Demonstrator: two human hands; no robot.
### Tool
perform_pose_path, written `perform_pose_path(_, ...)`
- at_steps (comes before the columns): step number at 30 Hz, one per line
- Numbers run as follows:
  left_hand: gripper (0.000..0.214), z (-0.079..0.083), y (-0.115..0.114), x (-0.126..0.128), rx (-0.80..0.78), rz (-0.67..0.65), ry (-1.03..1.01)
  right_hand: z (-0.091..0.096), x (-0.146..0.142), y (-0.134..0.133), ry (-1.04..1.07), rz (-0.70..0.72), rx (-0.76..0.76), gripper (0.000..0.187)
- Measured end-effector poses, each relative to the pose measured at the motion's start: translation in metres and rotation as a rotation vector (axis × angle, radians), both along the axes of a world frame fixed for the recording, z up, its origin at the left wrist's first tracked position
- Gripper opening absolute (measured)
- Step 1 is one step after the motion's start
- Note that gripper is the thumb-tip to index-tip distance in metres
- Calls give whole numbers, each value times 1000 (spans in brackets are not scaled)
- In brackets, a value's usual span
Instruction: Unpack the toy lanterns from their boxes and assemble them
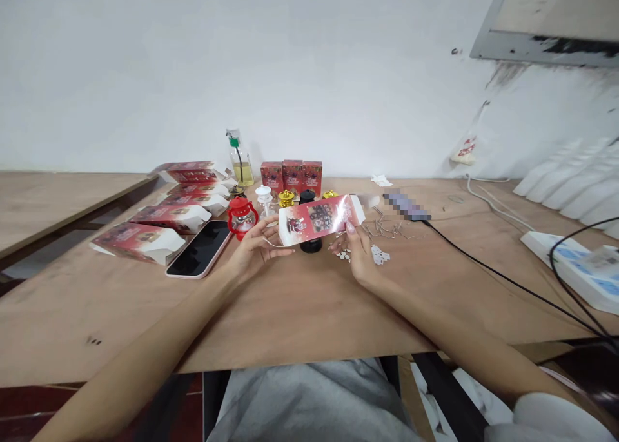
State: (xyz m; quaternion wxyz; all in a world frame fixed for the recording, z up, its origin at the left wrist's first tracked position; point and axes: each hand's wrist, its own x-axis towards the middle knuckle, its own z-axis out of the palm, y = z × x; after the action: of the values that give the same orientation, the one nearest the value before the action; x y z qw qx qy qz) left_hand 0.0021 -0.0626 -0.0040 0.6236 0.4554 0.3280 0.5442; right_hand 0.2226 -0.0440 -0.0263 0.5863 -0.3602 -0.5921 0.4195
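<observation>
A red printed cardboard box [322,221] with white end flaps lies tilted across both hands, above the table. My left hand [256,245] grips its left end, where a white flap hangs open. My right hand [360,251] holds the right part, thumb on the printed face and the other fingers behind. Behind the box stands a black mini lantern [311,244], partly hidden. Near my left hand are a red mini lantern [242,216] and a white one [264,199]. Gold-topped lanterns [285,198] show behind the box. Small white pieces [380,255] lie beside my right hand.
Several red boxes with raised flaps [149,241] lie at the left, beside a phone [199,250]. Three upright red boxes [292,176] and a pump bottle [240,161] stand near the wall. Right are thin metal wires [387,226], a cabled device [407,206] and a power strip [575,268].
</observation>
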Motion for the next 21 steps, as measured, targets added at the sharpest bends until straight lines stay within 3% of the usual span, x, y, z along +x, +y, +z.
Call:
perform_pose_path(9, 44, -1, 0, 1, 37, 11, 21, -1, -1, 2, 42, 39, -88, 53)
perform_pose_path(12, 47, -4, 1, 1, 56, 22, 64, -1, -1, 2, 33, 32, -95, 55)
perform_pose_path(21, 66, -2, -15, 14, 373, 80, 566, 0, 3, 7, -5, 47, -13, 52)
